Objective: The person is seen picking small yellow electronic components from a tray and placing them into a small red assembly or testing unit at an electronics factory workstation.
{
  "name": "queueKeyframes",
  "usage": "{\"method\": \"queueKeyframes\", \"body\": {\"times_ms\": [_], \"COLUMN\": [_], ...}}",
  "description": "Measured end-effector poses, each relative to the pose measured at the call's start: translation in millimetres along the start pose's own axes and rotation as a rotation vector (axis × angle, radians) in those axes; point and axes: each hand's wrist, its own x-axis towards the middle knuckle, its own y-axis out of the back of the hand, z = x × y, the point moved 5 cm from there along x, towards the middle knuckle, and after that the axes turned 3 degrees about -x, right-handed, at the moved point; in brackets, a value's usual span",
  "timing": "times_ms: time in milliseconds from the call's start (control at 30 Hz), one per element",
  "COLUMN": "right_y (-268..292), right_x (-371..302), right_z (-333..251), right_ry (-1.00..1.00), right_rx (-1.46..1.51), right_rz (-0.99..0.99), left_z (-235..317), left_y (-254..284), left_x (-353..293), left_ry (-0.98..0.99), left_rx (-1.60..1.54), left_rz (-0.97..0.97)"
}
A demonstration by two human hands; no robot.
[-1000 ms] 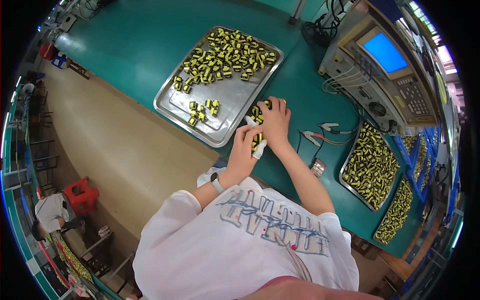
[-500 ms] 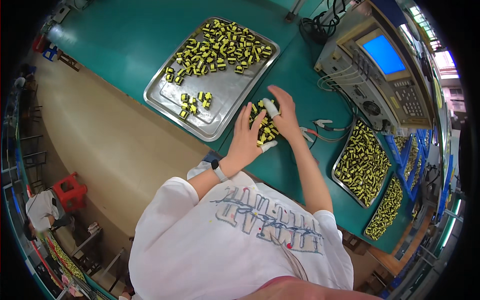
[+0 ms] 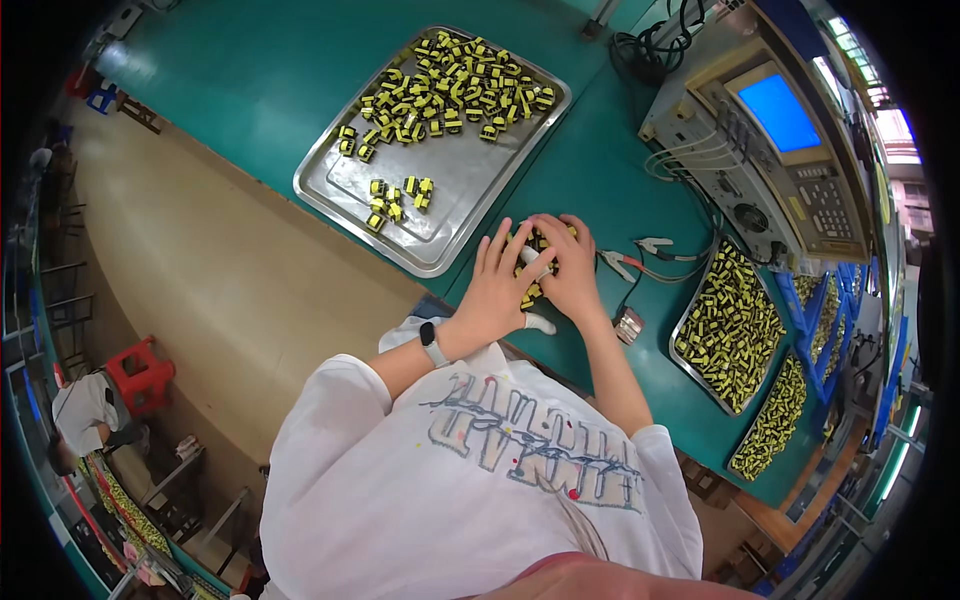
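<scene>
A person in a white shirt is cupping a cluster of yellow-and-black components on a green worktable, just off the near corner of a metal tray. The cluster is lying mostly covered, its visible parts stretching away from the body and leaning slightly right; which way single pieces are pointing cannot be told. The left hand is lying along the near left side with fingers straight and parted, its white-covered thumb sticking out rightward. The right hand is curving over the right side with fingers bent; whether they are gripping a piece cannot be told.

The tray is running lengthwise from lower left to upper right, loose pieces crowding its far end. At right, clip leads are trailing beside a small silvery block, and an instrument with a blue screen is facing the bench. A second tray is holding more pieces near blue bins. Across the brown floor, another person is sitting near a red stool.
</scene>
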Motion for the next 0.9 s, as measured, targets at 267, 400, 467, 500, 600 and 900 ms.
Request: {"method": "queueKeyframes", "body": {"times_ms": [267, 400, 467, 500, 600, 900], "right_y": [17.7, 30.6, 31.3, 31.6, 34.3, 44.2], "right_x": [-13.5, -31.1, -44.1, -50.9, -70.8, -124.5], "right_z": [-14.1, -20.5, -19.2, -18.8, -19.2, -9.6], "right_ry": [0.039, 0.055, 0.036, 0.027, -0.030, -0.172], "right_rx": [-0.130, 0.000, 0.016, 0.032, 0.055, 0.029], "right_rz": [0.208, 0.312, 0.325, 0.332, 0.364, 0.484], "left_z": [-78.1, -129.6, -129.4, -131.3, -137.6, -131.2], "left_y": [98.8, 107.1, 102.6, 101.4, 97.7, 98.3], "left_x": [-8.6, -11.8, 1.3, 7.1, 23.8, 45.7], "left_ry": [0.308, 0.428, 0.365, 0.356, 0.215, 0.212], "left_rx": [0.354, 0.428, 0.453, 0.453, 0.551, 0.505], "left_rz": [0.332, 0.237, 0.140, 0.133, 0.105, -0.043]}}
